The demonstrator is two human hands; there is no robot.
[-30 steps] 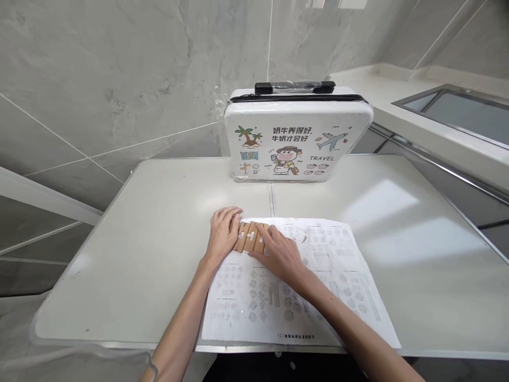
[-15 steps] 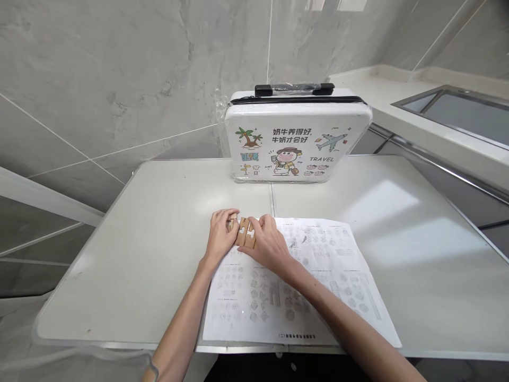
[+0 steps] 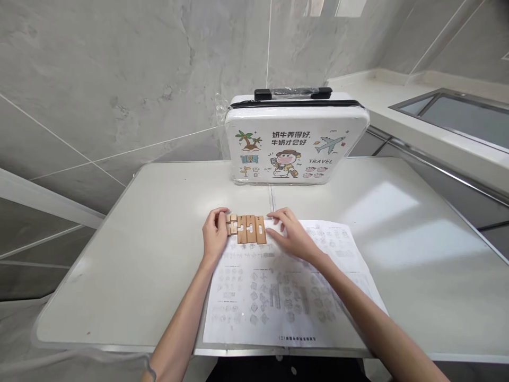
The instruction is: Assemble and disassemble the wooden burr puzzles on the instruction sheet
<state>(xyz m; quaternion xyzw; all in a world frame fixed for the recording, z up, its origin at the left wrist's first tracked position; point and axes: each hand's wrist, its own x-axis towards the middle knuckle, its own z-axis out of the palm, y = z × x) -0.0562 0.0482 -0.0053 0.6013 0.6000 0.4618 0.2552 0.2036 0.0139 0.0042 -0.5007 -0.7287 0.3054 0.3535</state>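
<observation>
Three flat wooden puzzle pieces (image 3: 250,237) lie side by side at the top left of a printed sheet (image 3: 254,331). Each has a cut-out through it and a small dark mark near its upper end. Against their left side sit smaller notched wooden pieces (image 3: 233,229). My left hand (image 3: 214,236) is curled against these smaller pieces, fingers closed at their left edge; its grip is partly hidden. Just right of the row, my right hand (image 3: 291,234) is open, thumb and fingers apart with nothing between them.
A white case (image 3: 296,143) with cartoon prints and a black handle, in clear plastic wrap, stands at the back of the pale table (image 3: 131,254). A grey tiled wall (image 3: 119,79) rises behind. At right is a counter (image 3: 377,101) with a glass-topped frame.
My right hand has let go of the flat pieces and moved right, opening. The row of pieces now shows fully. My left hand stays at the left end, shifted slightly left.
</observation>
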